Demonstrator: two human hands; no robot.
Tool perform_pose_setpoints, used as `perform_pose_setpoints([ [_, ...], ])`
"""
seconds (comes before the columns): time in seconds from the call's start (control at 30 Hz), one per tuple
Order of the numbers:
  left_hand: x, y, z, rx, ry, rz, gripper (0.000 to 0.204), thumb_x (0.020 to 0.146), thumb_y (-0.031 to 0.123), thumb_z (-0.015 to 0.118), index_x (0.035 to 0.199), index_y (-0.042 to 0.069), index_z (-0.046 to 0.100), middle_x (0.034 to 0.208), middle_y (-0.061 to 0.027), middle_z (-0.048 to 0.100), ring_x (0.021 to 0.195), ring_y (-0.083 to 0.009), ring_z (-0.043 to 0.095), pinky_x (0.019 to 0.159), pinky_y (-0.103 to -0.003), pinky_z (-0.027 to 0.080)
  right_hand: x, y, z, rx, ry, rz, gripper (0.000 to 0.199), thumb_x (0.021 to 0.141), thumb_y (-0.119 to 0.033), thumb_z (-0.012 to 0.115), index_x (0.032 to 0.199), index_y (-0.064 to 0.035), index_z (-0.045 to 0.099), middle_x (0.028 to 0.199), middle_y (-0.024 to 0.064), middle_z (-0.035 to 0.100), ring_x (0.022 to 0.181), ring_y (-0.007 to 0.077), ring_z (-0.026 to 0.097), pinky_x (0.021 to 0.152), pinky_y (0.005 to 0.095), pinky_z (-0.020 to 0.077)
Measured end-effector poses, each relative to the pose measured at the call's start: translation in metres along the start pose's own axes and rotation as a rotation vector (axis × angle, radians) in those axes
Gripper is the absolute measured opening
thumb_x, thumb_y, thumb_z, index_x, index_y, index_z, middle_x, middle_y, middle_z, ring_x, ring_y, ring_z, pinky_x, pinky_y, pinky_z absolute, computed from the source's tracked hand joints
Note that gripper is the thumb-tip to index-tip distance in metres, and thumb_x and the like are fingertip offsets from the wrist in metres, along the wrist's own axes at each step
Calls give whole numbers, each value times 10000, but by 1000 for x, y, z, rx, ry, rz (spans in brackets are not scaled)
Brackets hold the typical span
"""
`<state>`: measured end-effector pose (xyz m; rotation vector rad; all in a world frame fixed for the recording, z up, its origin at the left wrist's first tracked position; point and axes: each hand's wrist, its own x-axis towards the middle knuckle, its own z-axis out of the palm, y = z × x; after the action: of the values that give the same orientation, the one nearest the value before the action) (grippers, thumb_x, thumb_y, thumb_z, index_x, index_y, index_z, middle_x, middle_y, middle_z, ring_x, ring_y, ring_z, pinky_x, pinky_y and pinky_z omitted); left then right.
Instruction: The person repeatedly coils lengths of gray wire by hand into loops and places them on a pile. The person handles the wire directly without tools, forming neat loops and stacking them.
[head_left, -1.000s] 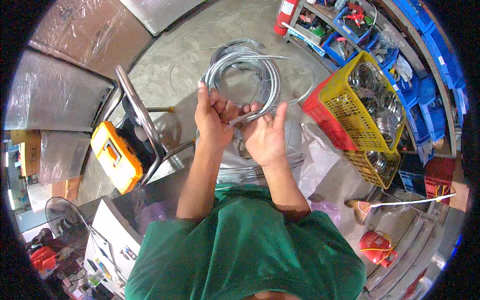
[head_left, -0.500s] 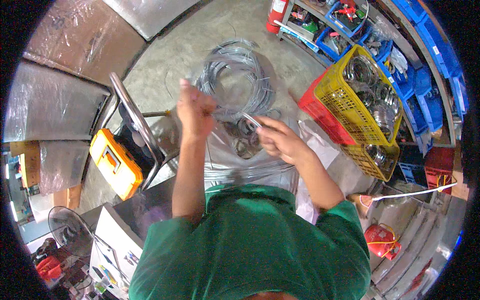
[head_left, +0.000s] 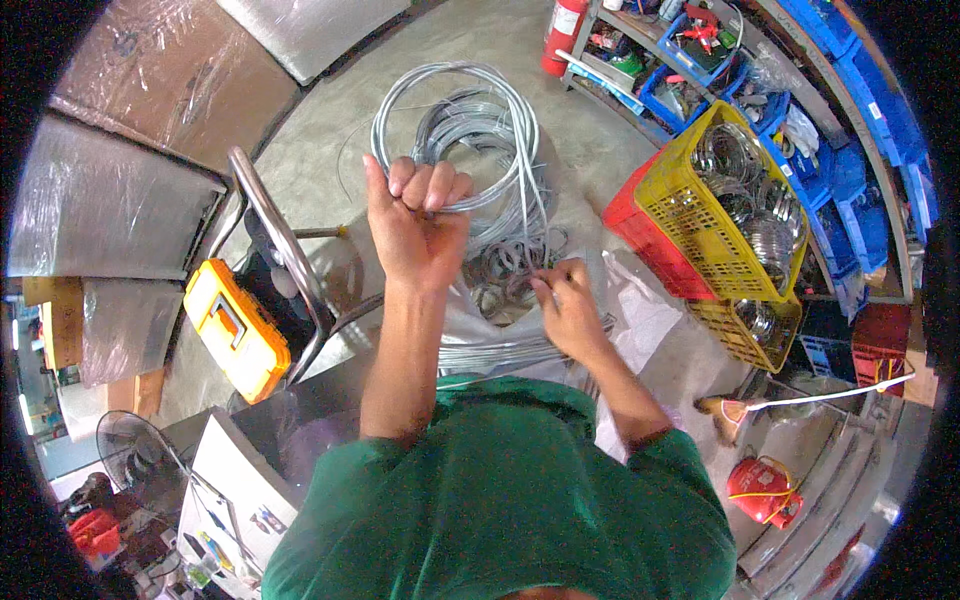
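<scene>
A wire coil [head_left: 470, 130] lies ahead, a toolbox [head_left: 236, 328] left, stacked crates [head_left: 725, 215] right.

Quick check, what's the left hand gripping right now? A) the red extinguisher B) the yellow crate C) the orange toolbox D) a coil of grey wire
D: the left hand is raised in a closed fist around a loop of the wire coil; the yellow crate and orange toolbox sit untouched off to the sides.

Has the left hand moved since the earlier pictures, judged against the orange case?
Yes. The left hand has risen up and away from the right hand, lifting a wire loop, further above the orange case.
</scene>
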<state>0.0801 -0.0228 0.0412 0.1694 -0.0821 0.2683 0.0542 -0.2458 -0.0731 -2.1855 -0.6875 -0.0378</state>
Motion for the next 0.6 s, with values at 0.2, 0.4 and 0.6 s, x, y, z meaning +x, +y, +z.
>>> perform_pose_setpoints([
  [0.2,-18,-13,15,-11,103,47,411,1009,454,463,761,127,454,676,2,458,1010,-256,512,925,-397,412,43,-42,46,730,337,367,299,1033,-227,482,1089,46,591,857,63,623,748,136,581,734,274,459],
  [0.4,-34,-21,19,-70,133,-114,472,1013,518,418,696,169,401,639,26,386,786,-189,467,753,-343,395,84,-53,40,1236,533,164,376,984,-271,577,1218,23,560,976,92,656,882,201,639,782,305,480],
  [0.6,-38,-28,16,132,471,-197,490,1009,547,417,684,182,378,614,51,298,593,-111,337,561,-275,300,84,-62,15,1508,275,61,377,977,-284,584,1239,-15,555,973,85,650,825,230,660,665,297,516],
])
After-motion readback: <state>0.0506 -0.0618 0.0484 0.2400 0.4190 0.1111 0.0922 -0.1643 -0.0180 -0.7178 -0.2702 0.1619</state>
